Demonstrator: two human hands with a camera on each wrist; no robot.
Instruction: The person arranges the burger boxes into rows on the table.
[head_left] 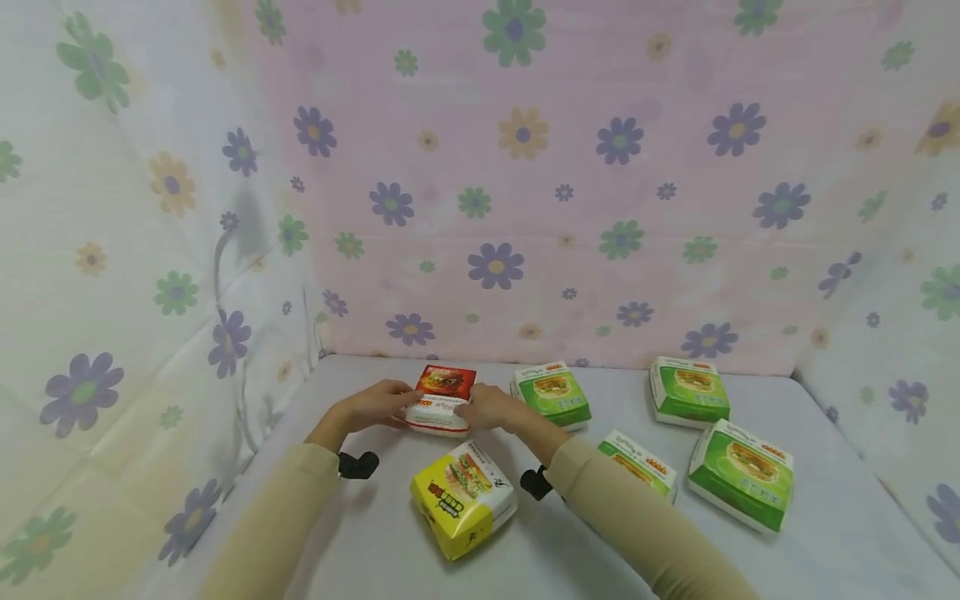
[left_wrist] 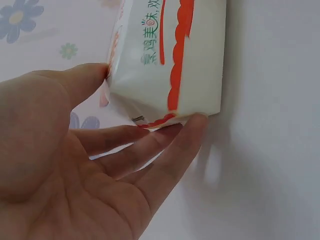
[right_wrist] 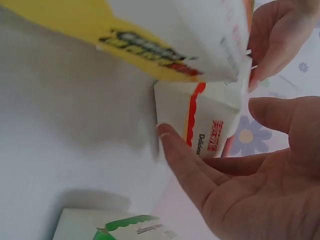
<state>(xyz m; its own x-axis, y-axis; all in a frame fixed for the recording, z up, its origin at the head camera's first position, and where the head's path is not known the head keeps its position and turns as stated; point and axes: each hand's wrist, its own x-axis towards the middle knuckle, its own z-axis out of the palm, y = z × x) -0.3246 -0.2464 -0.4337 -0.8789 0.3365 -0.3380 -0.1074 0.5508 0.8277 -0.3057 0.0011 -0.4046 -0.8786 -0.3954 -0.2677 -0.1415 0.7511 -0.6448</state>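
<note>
A red and white burger box sits on the far left part of the white table, between both hands. My left hand holds its left side, thumb at the upper edge and fingers along the side wall, as the left wrist view shows. On the opposite side my right hand grips the box, its fingers against the side wall and the thumb near the top edge. Nearer to me lies a yellow and white burger box, touched by neither hand. In the right wrist view the yellow box partly covers the red one.
Several green and white burger boxes stand to the right: one beside my right hand, one partly behind the right sleeve, others farther right. Flower-print cloth walls the table at the back and sides.
</note>
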